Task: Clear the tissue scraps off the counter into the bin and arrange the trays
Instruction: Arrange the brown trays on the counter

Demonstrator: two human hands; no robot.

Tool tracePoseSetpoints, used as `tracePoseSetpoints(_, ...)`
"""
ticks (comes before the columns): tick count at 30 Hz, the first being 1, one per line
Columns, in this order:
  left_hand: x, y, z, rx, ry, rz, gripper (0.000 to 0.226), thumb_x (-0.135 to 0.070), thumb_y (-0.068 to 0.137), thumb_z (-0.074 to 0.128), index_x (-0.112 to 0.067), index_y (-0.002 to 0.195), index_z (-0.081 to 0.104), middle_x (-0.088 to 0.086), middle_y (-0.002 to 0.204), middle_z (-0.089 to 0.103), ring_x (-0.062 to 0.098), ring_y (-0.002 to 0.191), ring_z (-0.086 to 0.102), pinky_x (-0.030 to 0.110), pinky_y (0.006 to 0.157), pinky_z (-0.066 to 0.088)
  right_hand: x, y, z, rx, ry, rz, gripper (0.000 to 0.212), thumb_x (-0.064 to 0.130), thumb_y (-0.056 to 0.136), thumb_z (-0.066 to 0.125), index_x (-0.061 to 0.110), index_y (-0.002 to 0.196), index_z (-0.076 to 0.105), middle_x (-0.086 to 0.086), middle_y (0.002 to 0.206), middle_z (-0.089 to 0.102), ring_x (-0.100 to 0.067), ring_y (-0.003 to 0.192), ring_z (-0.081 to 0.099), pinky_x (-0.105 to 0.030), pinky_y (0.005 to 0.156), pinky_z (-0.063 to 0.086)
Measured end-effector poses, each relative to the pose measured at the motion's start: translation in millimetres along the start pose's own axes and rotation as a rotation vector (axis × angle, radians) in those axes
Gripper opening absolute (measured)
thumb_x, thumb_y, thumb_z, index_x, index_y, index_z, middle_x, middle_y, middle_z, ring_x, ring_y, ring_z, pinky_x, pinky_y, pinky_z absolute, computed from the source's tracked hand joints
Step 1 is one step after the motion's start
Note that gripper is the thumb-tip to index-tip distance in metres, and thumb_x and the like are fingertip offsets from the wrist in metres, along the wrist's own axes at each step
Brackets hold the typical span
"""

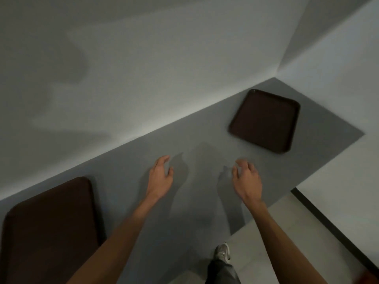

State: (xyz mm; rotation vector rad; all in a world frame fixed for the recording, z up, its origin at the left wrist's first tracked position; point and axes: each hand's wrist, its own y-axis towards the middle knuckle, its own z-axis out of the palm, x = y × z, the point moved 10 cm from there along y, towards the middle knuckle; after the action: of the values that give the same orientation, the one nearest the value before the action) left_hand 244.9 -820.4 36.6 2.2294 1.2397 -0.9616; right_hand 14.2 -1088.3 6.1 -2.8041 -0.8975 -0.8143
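Observation:
Two dark brown trays lie on the grey counter (201, 140). One tray (264, 120) sits at the far right near the corner of the walls. The other tray (49, 230) lies at the near left, partly covered by my left forearm. My left hand (161, 178) hovers over the bare middle of the counter, fingers apart and holding nothing. My right hand (247, 180) hovers a little to its right, also with fingers spread and nothing in it, below and left of the far tray. No tissue scraps and no bin show in this view.
White walls (143, 68) run along the back of the counter and meet at a corner on the right. The counter's front edge drops to a light floor (287, 232), where my shoe (222, 251) and a dark baseboard strip (328, 226) show.

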Motion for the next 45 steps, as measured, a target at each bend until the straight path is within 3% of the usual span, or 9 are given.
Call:
tracePoseSetpoints(8,-120,81,146,0.164,-0.026,0.002,0.043,-0.004,0.09,0.069,-0.005,0.132,0.06,0.012,0.124,0.071,0.027,0.117,0.068,0.037,0.107,0.051,-187,139,-39,-0.035,0.137,0.427,0.047,0.035,0.106,0.056,0.008,0.142,0.047,-0.028,0.142,0.049,-0.05,0.125,0.055,-0.057,0.106,0.049)
tracePoseSetpoints(14,-153,88,179,0.136,-0.015,0.044,0.049,-0.028,0.087,0.064,-0.007,0.131,0.062,0.008,0.118,0.073,0.024,0.109,0.071,0.036,0.1,0.054,-222,188,-20,0.102,0.231,0.592,0.078,0.049,0.107,0.055,-0.005,0.156,0.026,-0.032,0.156,0.039,-0.053,0.139,0.046,-0.061,0.114,0.042)
tracePoseSetpoints(19,-149,88,171,0.117,0.016,0.003,0.047,-0.026,0.088,0.065,-0.012,0.133,0.06,0.005,0.119,0.073,0.023,0.11,0.071,0.036,0.099,0.054,-232,196,-18,0.114,0.216,0.669,0.051,0.029,0.108,0.055,-0.001,0.146,0.038,-0.032,0.144,0.051,-0.051,0.13,0.055,-0.058,0.106,0.047)
tracePoseSetpoints(22,-149,86,152,0.077,0.024,0.017,0.042,-0.016,0.093,0.068,-0.012,0.134,0.059,0.005,0.12,0.073,0.022,0.111,0.07,0.034,0.1,0.054,-222,192,-25,0.049,0.368,0.641,0.038,0.015,0.107,0.054,-0.003,0.14,0.045,-0.034,0.135,0.058,-0.051,0.124,0.058,-0.053,0.104,0.047)
tracePoseSetpoints(30,-117,66,88,0.005,-0.123,-0.075,0.048,-0.037,0.095,0.059,-0.011,0.135,0.058,0.005,0.114,0.067,0.025,0.108,0.068,0.043,0.103,0.054,-174,106,-42,-0.084,0.638,0.448,0.04,0.01,0.105,0.059,0.009,0.145,0.053,-0.021,0.129,0.069,-0.037,0.112,0.069,-0.045,0.099,0.055)
tracePoseSetpoints(34,-99,50,44,-0.076,-0.189,-0.172,0.036,-0.03,0.108,0.053,-0.009,0.138,0.056,0.0,0.112,0.063,0.018,0.107,0.061,0.023,0.096,0.041,-131,40,-38,-0.042,0.744,0.291,0.04,0.014,0.106,0.06,0.025,0.144,0.053,-0.005,0.112,0.077,-0.02,0.095,0.076,-0.053,0.089,0.062)
tracePoseSetpoints(37,-73,35,4,-0.086,-0.219,-0.211,0.04,-0.034,0.11,0.047,-0.008,0.14,0.052,0.003,0.107,0.067,0.023,0.107,0.063,0.032,0.097,0.046,-80,-13,-39,0.029,0.839,0.198,0.041,0.013,0.107,0.06,0.027,0.145,0.053,0.0,0.117,0.077,-0.018,0.105,0.077,-0.05,0.093,0.063)
tracePoseSetpoints(42,-21,-19,-85,-0.135,-0.076,-0.144,0.035,-0.026,0.111,0.044,-0.005,0.135,0.058,0.019,0.127,0.068,0.036,0.119,0.064,0.033,0.091,0.044,1,-110,-17,0.211,0.883,0.118,0.051,0.058,0.099,0.063,0.043,0.146,0.051,0.001,0.129,0.074,-0.022,0.122,0.071,-0.057,0.103,0.057)
tracePoseSetpoints(45,25,-71,-147,-0.216,-0.022,-0.141,0.034,-0.027,0.111,0.044,-0.008,0.136,0.057,0.018,0.123,0.07,0.04,0.115,0.066,0.041,0.09,0.05,48,-162,-2,0.262,0.867,0.086,0.041,0.057,0.1,0.063,0.047,0.138,0.054,0.004,0.12,0.078,-0.018,0.113,0.075,-0.053,0.098,0.06)
